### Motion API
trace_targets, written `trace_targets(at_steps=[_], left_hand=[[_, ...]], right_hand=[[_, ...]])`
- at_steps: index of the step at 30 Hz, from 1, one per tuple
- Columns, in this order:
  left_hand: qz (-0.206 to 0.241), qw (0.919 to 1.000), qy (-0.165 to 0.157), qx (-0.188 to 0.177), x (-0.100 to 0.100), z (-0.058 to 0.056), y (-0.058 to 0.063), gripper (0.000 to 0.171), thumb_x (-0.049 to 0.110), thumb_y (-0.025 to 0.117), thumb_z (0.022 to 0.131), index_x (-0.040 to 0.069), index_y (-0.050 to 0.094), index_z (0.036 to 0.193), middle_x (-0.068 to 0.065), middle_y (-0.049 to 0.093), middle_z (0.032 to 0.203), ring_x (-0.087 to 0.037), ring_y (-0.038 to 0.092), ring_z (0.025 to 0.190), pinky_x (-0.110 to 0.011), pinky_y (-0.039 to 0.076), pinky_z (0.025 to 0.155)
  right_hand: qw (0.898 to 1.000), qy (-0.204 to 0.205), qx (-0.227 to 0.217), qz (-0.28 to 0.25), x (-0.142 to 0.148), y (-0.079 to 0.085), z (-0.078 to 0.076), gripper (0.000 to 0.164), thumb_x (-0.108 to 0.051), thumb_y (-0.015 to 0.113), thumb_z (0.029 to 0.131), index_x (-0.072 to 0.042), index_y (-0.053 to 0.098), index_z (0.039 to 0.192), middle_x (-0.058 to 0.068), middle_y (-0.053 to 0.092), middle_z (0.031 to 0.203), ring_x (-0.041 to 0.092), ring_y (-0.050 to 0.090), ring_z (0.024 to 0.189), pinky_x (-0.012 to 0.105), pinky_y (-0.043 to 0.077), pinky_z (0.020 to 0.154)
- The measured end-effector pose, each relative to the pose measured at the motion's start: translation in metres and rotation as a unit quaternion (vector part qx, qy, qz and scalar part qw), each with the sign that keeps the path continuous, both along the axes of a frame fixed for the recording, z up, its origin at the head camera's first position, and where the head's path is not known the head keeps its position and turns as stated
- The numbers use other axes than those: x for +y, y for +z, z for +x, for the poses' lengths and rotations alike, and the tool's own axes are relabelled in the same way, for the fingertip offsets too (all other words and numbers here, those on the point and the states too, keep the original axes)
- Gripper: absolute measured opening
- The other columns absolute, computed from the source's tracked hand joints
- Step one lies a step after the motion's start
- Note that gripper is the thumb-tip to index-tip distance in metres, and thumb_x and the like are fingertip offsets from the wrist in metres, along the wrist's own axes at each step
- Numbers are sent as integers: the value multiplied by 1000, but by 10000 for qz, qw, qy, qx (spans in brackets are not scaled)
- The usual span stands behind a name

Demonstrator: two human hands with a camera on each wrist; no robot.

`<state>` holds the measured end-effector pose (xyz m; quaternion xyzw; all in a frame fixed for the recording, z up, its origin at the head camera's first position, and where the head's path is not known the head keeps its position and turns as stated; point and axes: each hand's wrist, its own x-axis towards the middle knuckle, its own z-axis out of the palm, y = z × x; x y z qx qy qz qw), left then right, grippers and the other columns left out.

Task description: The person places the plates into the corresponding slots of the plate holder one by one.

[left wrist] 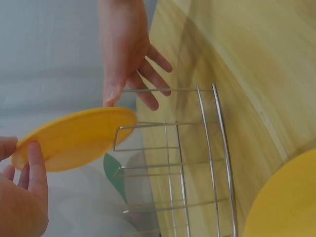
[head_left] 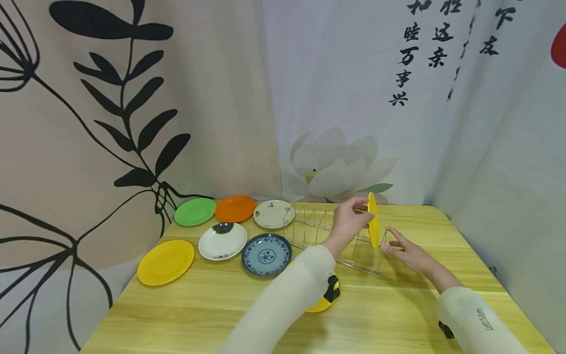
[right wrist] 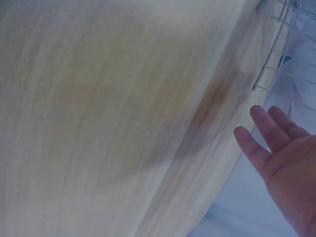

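My left hand [head_left: 348, 222] pinches the rim of a yellow plate [head_left: 373, 219], which stands on edge over the right end of a metal wire dish rack [head_left: 357, 267]. In the left wrist view, the lower rim of the plate [left wrist: 79, 139] overlaps the rack's upright wires [left wrist: 118, 138]; whether it touches the bottom rails I cannot tell. Beside the rack's right end is my right hand [head_left: 409, 253], its fingers spread and nothing held. Its thumb is close to the end wire; contact is unclear. The right wrist view shows the fingers [right wrist: 269, 131] extended near the rack.
Left of the rack lie a green plate [head_left: 194, 212], an orange plate [head_left: 235, 209], a white patterned plate [head_left: 274, 214], a white-and-black plate [head_left: 222, 242], a blue-patterned plate [head_left: 267, 254] and a yellow plate [head_left: 165, 262]. Another yellow plate [head_left: 320, 306] lies partly under my left forearm. Curtains hang behind the wooden table [head_left: 376, 319].
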<state>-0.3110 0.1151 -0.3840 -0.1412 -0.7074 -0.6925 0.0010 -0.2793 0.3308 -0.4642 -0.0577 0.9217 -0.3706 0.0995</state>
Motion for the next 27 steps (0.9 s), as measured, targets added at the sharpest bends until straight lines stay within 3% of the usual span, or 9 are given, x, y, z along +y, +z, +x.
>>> trace_targets(at_steps=[7, 17, 27], left_hand=[[18, 9997, 86, -208, 3, 0, -10, 32, 1, 76, 86, 13, 71, 115, -7, 65, 100, -12, 63, 75, -29, 59, 65], [-7, 9990, 288, -348, -3, -5, -18, 33, 1, 77, 84, 13, 71, 114, 6, 61, 87, -10, 63, 74, -28, 59, 64], [-72, 9990, 212, -397, 1, -2, -24, 31, 2, 77, 85, 10, 71, 114, -5, 66, 96, -10, 62, 74, -35, 60, 69]], right_hand=[[9999, 10, 107, 18, 2, -4, 0, 80, -50, 46, 103, -16, 3, 161, 36, 36, 147, 56, 44, 126, 67, 44, 94], [9995, 125, 306, 14, 3, -2, 1, 83, -48, 48, 103, -6, 3, 159, 36, 38, 145, 52, 51, 121, 65, 45, 94], [9997, 65, 223, -37, 4, -4, 1, 84, -50, 47, 102, -10, 2, 160, 35, 37, 147, 53, 47, 124, 66, 44, 95]])
